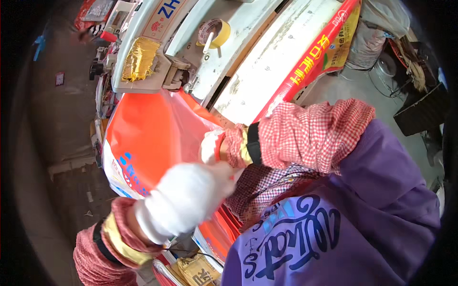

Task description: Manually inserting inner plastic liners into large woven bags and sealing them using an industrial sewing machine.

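Note:
A large orange-red plastic sheet or bag (148, 138), white with blue print along its lower left edge, spreads under the sewing machine head (143, 52). My left hand (183, 195), in a white glove, reaches over it from the lower left. Its fingertips are smeared by motion close to my right wrist. My right hand (210, 147), also white-gloved, is at the sheet's right side. Most of its fingers are hidden, so I cannot see what they grip. Red-and-white checked oversleeves with dark bands cover both forearms.
On the pale machine bed sits a roll of yellow tape (219, 34). A red-and-yellow printed sack (310, 62) lies along the worktop's right edge. Stacked printed sacks (198, 269) show below my left arm. Clear plastic bags (369, 43) and a dark box (422, 112) stand at right.

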`<action>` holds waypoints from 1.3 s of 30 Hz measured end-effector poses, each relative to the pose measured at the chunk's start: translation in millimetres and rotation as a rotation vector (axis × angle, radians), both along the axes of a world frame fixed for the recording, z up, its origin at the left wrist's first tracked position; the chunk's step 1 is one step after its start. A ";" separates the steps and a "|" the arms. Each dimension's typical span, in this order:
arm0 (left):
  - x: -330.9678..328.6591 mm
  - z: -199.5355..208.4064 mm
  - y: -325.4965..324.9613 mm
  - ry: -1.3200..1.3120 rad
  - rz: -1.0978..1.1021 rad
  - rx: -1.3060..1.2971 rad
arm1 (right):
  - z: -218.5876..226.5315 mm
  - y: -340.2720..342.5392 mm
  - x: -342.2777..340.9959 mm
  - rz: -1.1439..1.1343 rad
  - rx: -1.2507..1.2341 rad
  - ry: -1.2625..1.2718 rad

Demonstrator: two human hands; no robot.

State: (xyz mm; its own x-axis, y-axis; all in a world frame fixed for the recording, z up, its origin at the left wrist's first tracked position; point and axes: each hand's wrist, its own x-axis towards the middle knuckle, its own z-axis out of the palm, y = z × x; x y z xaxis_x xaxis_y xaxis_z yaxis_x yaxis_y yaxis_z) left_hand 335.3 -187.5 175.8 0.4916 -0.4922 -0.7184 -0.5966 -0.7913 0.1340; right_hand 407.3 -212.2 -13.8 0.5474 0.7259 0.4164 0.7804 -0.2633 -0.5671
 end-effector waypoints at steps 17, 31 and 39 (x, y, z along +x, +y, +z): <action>4.5 28.4 12.1 0.018 0.025 0.262 | 42.6 -14.8 61.4 -0.410 -0.406 0.291; 12.0 -31.3 -11.3 0.104 -0.633 0.213 | -1.4 21.5 0.1 -0.570 -0.123 -0.047; -9.0 4.5 6.1 0.072 -0.447 0.313 | 14.9 13.5 6.6 -0.351 -0.323 0.129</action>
